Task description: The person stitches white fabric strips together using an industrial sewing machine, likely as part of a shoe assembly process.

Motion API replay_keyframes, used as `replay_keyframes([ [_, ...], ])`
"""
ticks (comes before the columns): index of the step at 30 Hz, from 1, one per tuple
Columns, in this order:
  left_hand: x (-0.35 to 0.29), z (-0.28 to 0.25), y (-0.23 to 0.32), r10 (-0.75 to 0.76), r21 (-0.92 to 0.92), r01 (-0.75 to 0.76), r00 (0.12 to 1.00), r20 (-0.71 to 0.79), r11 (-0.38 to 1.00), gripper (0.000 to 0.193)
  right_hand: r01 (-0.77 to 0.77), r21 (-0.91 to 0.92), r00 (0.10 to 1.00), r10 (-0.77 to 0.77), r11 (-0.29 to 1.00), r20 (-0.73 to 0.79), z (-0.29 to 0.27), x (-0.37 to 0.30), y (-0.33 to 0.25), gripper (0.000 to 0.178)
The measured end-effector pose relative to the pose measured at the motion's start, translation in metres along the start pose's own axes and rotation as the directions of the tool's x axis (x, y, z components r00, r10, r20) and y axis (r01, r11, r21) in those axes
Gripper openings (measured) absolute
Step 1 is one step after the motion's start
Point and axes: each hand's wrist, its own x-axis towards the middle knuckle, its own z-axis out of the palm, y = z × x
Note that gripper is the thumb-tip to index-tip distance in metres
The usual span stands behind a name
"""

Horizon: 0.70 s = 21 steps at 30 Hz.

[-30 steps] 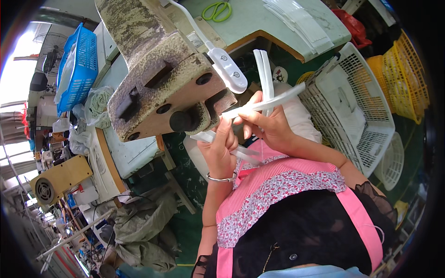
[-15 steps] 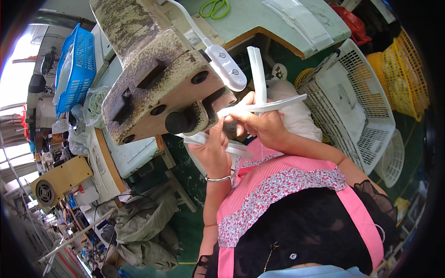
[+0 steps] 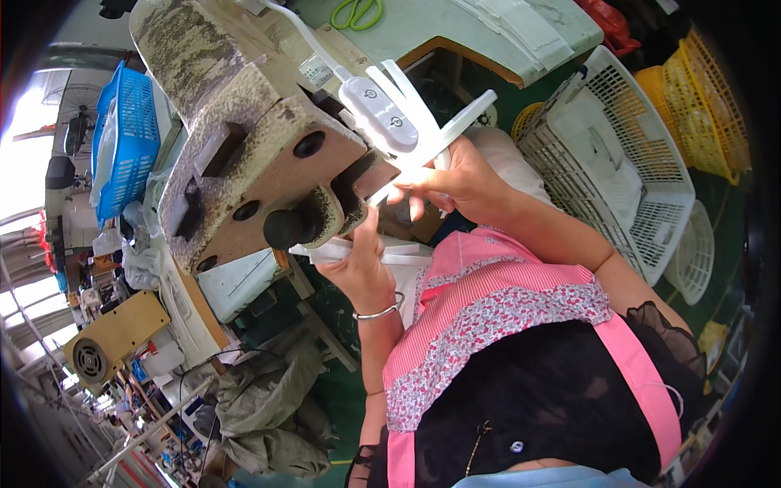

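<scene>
My right hand [image 3: 465, 180] is closed on white strips [image 3: 462, 120], which look like folded fabric and fan up and out beyond its fingers. Lower and to the left, my left hand [image 3: 358, 272] pinches the near end of the white work with its thumb and fingertip. More white strip [image 3: 405, 251] runs behind that hand and pokes out on both sides. Both hands are close under a worn, speckled sewing machine head [image 3: 268, 171], whose body hides the needle area. A white lamp [image 3: 379, 114] on a bendy neck lights the fingers brightly.
Green-handled scissors [image 3: 356, 15] and a pile of white strips [image 3: 521, 32] lie on the pale tabletop [image 3: 455, 23]. A white basket [image 3: 651, 163] and yellow baskets [image 3: 706, 106] stand at right. At left are a blue basket [image 3: 128, 138] and a tan machine motor [image 3: 114, 333].
My right hand has moved up and closer to the lamp. The strips in it have swung from upright and sideways to slanting up together. The whole view has shifted slightly.
</scene>
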Motion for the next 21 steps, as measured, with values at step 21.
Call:
replay_keyframes([
  [21,-0.004,-0.013,-0.007,-0.122,-0.351,0.161,0.984,0.131,0.922,0.01,-0.132,0.05,0.991,0.131,0.99,0.022,0.016,0.002,0.002,0.018],
])
